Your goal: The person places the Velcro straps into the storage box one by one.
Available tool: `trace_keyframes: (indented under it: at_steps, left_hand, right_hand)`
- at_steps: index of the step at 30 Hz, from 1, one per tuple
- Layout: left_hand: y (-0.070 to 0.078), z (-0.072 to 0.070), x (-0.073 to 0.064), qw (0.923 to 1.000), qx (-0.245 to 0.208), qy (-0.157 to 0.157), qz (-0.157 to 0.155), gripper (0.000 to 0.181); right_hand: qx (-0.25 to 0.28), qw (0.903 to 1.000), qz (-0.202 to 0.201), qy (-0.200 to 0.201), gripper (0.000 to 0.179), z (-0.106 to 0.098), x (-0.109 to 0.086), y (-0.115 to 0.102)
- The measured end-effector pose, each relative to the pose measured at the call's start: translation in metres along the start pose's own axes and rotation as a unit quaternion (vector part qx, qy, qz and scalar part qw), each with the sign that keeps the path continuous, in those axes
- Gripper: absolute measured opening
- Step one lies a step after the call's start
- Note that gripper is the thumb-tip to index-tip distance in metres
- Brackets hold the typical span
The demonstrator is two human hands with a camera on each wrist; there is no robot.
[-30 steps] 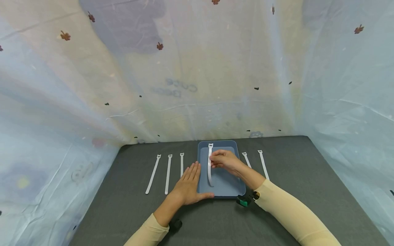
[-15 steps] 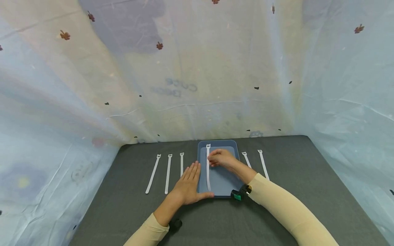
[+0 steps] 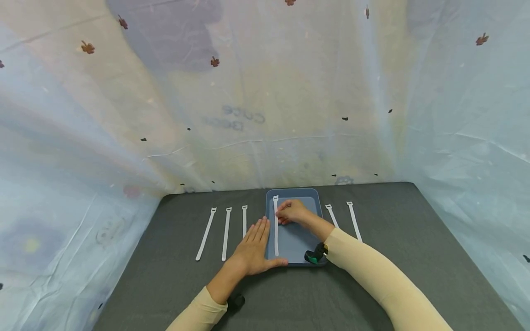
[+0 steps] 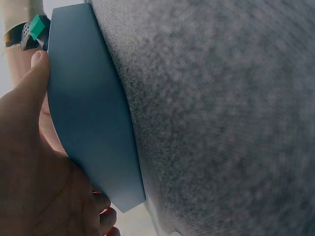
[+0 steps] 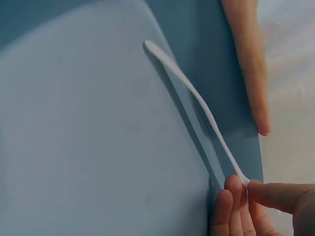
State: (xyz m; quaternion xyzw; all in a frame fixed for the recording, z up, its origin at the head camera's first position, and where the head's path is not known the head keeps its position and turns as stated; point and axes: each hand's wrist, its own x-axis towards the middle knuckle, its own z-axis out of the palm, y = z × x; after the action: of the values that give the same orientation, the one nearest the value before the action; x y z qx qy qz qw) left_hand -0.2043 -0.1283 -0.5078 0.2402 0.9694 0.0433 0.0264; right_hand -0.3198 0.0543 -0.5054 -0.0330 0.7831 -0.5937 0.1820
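Note:
My right hand pinches a white cable strap with a slotted end between thumb and fingers. The strap runs lengthwise along the left side of a blue tray. In the right wrist view the strap bows, its rounded tip near the tray floor and casting a shadow. My left hand rests at the tray's near left corner, fingers straight along the left rim and thumb along the near edge. The left wrist view shows the tray's outer wall beside that thumb.
Left of the tray lie three more white straps on the dark grey cloth, one partly behind my left hand. Two others lie to the right, partly covered by my right arm. A patterned sheet hangs behind the table.
My right hand has moved left with the strap. The strap has gone from the tray's middle-left to alongside its left rim and now looks straighter from above. My left hand has stayed put.

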Motion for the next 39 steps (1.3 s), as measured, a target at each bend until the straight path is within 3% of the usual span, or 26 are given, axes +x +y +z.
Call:
trace_keyframes:
  at_steps: [24, 39]
  left_hand:
    - [0.000, 0.003, 0.001, 0.9999, 0.008, -0.005, -0.005, 0.125]
    - [0.002, -0.001, 0.000, 0.9999, 0.010, -0.004, -0.006, 0.125]
  right_hand:
    - [-0.085, 0.9957, -0.010, 0.036, 0.008, 0.008, 0.005, 0.001]
    - [-0.111, 0.9925, -0.023, 0.045, 0.009, 0.011, 0.002, -0.003]
